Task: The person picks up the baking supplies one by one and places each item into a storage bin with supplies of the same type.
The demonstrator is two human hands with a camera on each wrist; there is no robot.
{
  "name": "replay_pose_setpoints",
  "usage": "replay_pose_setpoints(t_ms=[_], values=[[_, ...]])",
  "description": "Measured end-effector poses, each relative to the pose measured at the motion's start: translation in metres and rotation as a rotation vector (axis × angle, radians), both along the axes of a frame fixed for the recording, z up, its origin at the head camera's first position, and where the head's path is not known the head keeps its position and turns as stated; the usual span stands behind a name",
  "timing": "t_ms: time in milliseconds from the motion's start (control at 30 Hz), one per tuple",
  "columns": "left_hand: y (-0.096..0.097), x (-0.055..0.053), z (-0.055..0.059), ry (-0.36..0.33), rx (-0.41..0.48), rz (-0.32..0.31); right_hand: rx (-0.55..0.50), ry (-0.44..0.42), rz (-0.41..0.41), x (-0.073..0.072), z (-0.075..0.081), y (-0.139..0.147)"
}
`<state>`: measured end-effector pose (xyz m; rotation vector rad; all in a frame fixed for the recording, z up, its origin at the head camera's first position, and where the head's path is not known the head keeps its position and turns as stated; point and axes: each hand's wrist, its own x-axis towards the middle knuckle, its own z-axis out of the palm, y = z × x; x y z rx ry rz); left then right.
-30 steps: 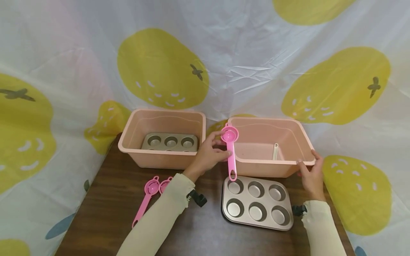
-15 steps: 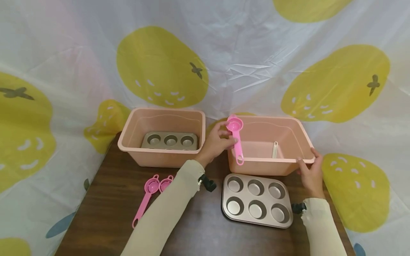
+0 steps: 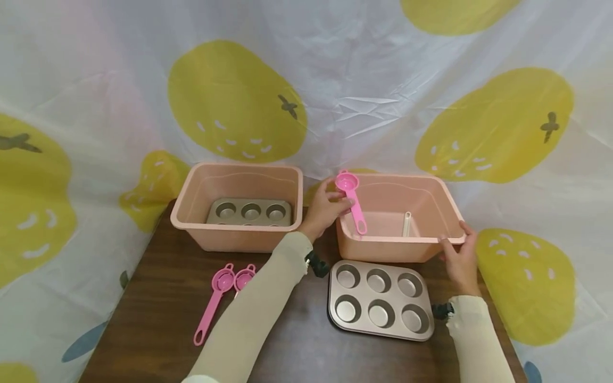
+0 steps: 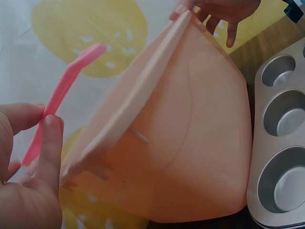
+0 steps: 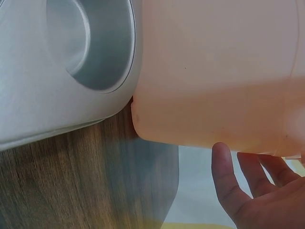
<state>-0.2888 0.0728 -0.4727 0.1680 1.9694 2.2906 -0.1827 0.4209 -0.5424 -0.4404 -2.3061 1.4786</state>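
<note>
My left hand (image 3: 325,213) pinches a pink egg separator (image 3: 356,210) between thumb and fingers, over the left end of the right-hand peach bin (image 3: 378,251). Its round slotted cup points away from me and the handle hangs toward the bin's front rim. The left wrist view shows the egg separator (image 4: 59,93) edge-on, thumb and fingertip meeting on it. My right hand (image 3: 462,266) grips that bin's front right corner, thumb at the rim. In the right wrist view, the fingers of the right hand (image 5: 267,200) lie along the bin's side (image 5: 214,95). Inside stands a pale slim handle (image 3: 406,224).
A muffin pan (image 3: 380,300) lies on the dark wooden table (image 3: 143,314) just before the right bin. The left peach bin (image 3: 239,240) holds another muffin pan (image 3: 251,213). Two more pink egg separators (image 3: 210,303) lie front left, one partly behind my left sleeve. A lemon-print curtain (image 3: 359,80) hangs behind.
My left hand has carried the egg separator up and away from me, from the right bin's front left corner to over its left end. My right hand keeps its grip on the corner.
</note>
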Motion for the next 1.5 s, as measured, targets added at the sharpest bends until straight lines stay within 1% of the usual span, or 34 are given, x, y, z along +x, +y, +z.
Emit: replay_pose_setpoints(t_ms=[100,167,267,433,567,700,767,867,1033,1267,1500], values=[[0.000,-0.002,-0.003,0.008,-0.023,-0.006,0.003,-0.009,0.005,0.000,-0.001,-0.001],[-0.001,-0.003,-0.004,0.007,-0.028,-0.022,0.004,-0.019,0.007,0.000,-0.002,-0.002],[-0.002,-0.002,-0.005,0.004,-0.022,-0.054,0.003,-0.027,0.005,0.001,-0.001,-0.003],[-0.002,0.000,-0.006,0.010,-0.019,-0.078,0.003,-0.020,-0.005,0.002,0.001,-0.001],[-0.004,0.001,-0.006,0.007,0.003,-0.091,0.000,-0.013,-0.011,0.002,0.002,0.000],[-0.008,0.003,-0.005,-0.016,0.051,-0.102,-0.008,-0.008,-0.013,0.002,0.002,-0.001],[-0.010,0.004,-0.003,-0.024,0.086,-0.108,-0.015,-0.002,-0.013,0.001,0.001,-0.001],[-0.013,0.007,-0.002,-0.029,0.115,-0.110,-0.020,0.004,-0.013,0.001,0.001,-0.002],[-0.018,0.013,-0.002,-0.020,0.143,-0.099,-0.025,0.000,-0.005,0.001,0.001,-0.001],[-0.027,0.022,0.002,0.016,0.127,-0.082,-0.045,-0.015,-0.003,0.001,0.002,-0.001],[-0.033,0.034,0.012,0.048,0.115,-0.102,-0.061,-0.024,-0.005,0.001,0.002,0.000]])
